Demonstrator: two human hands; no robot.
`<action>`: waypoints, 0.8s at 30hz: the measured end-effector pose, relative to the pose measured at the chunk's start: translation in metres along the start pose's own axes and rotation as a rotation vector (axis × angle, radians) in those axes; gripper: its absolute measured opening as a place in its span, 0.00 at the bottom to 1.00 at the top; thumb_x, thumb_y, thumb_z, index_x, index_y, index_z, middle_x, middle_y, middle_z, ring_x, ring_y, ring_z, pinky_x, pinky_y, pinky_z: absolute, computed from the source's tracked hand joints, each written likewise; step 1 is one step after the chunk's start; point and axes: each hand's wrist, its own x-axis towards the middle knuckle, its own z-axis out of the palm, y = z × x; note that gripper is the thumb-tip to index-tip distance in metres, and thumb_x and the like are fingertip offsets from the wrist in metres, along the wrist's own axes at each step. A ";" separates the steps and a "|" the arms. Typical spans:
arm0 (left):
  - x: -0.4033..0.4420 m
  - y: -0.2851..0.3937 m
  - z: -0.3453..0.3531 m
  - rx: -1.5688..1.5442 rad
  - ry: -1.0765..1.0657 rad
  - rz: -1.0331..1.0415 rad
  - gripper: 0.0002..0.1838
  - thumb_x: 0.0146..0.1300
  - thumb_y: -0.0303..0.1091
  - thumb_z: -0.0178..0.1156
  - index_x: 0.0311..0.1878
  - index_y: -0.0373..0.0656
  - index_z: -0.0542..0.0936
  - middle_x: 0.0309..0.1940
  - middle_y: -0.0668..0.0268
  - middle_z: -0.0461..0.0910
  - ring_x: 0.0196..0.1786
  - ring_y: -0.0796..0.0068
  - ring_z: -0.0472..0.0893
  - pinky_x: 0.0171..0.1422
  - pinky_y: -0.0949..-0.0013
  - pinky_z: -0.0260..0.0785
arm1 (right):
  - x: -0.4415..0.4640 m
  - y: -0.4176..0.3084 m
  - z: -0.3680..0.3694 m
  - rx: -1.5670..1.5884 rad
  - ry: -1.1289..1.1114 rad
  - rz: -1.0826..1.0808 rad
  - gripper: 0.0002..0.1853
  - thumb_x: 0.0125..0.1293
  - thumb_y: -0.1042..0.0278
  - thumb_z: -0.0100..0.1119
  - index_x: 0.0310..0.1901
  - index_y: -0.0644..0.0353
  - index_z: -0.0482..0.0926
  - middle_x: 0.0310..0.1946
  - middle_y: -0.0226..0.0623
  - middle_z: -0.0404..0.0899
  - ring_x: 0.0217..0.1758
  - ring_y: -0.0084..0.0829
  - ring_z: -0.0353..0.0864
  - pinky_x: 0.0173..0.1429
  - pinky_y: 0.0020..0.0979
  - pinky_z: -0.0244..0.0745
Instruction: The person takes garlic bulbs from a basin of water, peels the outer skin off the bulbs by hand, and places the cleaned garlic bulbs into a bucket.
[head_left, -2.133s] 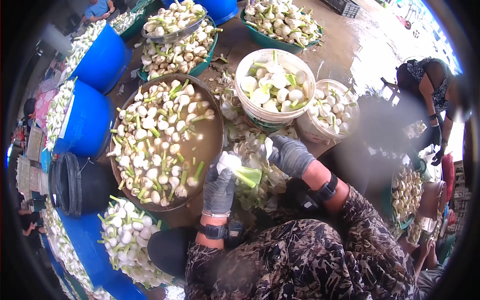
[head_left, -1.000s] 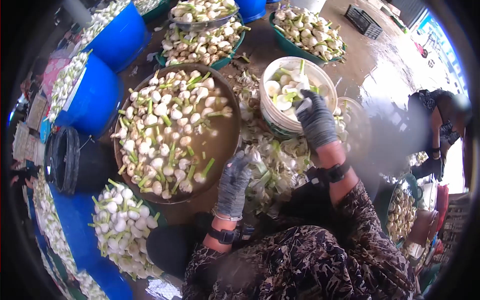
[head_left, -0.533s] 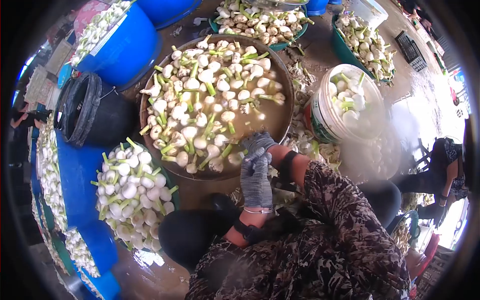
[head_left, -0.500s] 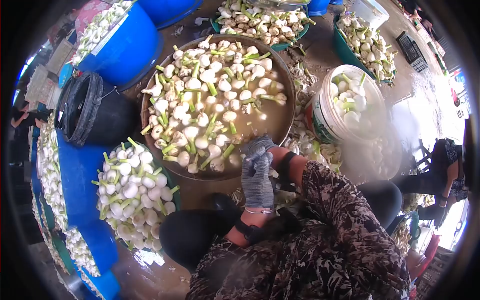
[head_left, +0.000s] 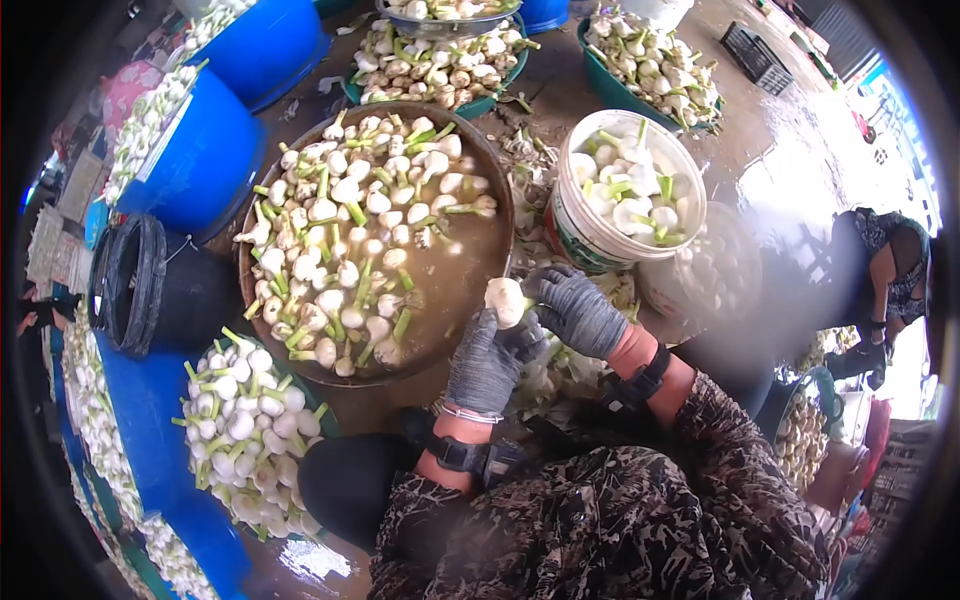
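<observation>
A whitish garlic bulb [head_left: 505, 301] is held up at the near right rim of a round basin [head_left: 508, 205] of murky water, where many garlic bulbs float. My left hand [head_left: 485, 365], in a grey glove, grips the bulb from below. From the right, my gloved right hand [head_left: 580, 312] has its fingers closed at the bulb's stem side; the fingertips are partly hidden. Just beyond my right hand stands a white bucket [head_left: 600, 235] holding cleaner white garlic. Peelings [head_left: 570, 375] lie beneath my hands.
At the left, a heaped tub of white garlic [head_left: 245, 430] stands near my knee, beside a black bucket [head_left: 190, 290] and blue tubs [head_left: 205, 150]. Green tubs of garlic [head_left: 650, 75] are at the back. Another person [head_left: 885, 280] is at the right.
My hands have come away from the water's edge, and a garlic bulb now shows between them. My right hand has moved out to the right. The view has shifted, so the basin appears further left.
</observation>
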 end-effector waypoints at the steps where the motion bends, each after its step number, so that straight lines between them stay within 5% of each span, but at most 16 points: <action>1: 0.001 -0.002 0.003 0.126 -0.063 0.061 0.21 0.70 0.40 0.56 0.62 0.43 0.71 0.51 0.52 0.77 0.50 0.57 0.81 0.58 0.47 0.77 | -0.004 -0.003 -0.005 -0.106 0.094 0.032 0.22 0.60 0.66 0.62 0.58 0.56 0.76 0.51 0.45 0.78 0.55 0.50 0.75 0.59 0.47 0.69; 5: 0.004 -0.017 0.018 0.342 -0.058 0.230 0.24 0.66 0.27 0.60 0.64 0.41 0.65 0.58 0.54 0.71 0.58 0.57 0.77 0.61 0.51 0.76 | -0.023 -0.022 -0.022 -0.029 0.355 0.239 0.15 0.60 0.66 0.63 0.48 0.58 0.80 0.43 0.44 0.80 0.47 0.47 0.79 0.52 0.42 0.74; 8: 0.006 -0.025 0.027 0.492 -0.035 0.307 0.24 0.66 0.26 0.59 0.63 0.40 0.66 0.56 0.55 0.72 0.57 0.58 0.77 0.62 0.55 0.77 | -0.031 -0.034 -0.025 0.096 0.498 0.317 0.08 0.61 0.65 0.64 0.38 0.59 0.82 0.32 0.43 0.81 0.35 0.46 0.81 0.41 0.40 0.77; 21: 0.011 -0.024 0.019 1.180 0.078 0.566 0.21 0.62 0.24 0.64 0.56 0.41 0.67 0.52 0.62 0.74 0.52 0.72 0.77 0.56 0.67 0.76 | -0.029 -0.042 -0.018 -0.134 0.419 0.328 0.05 0.58 0.67 0.62 0.33 0.57 0.78 0.28 0.45 0.79 0.32 0.49 0.79 0.39 0.45 0.75; 24: 0.013 -0.018 0.003 1.092 0.004 0.539 0.21 0.62 0.25 0.65 0.55 0.41 0.68 0.53 0.63 0.74 0.52 0.73 0.77 0.54 0.67 0.76 | -0.027 -0.039 -0.019 -0.056 0.334 0.326 0.06 0.57 0.67 0.62 0.33 0.58 0.77 0.28 0.45 0.79 0.33 0.51 0.79 0.39 0.45 0.75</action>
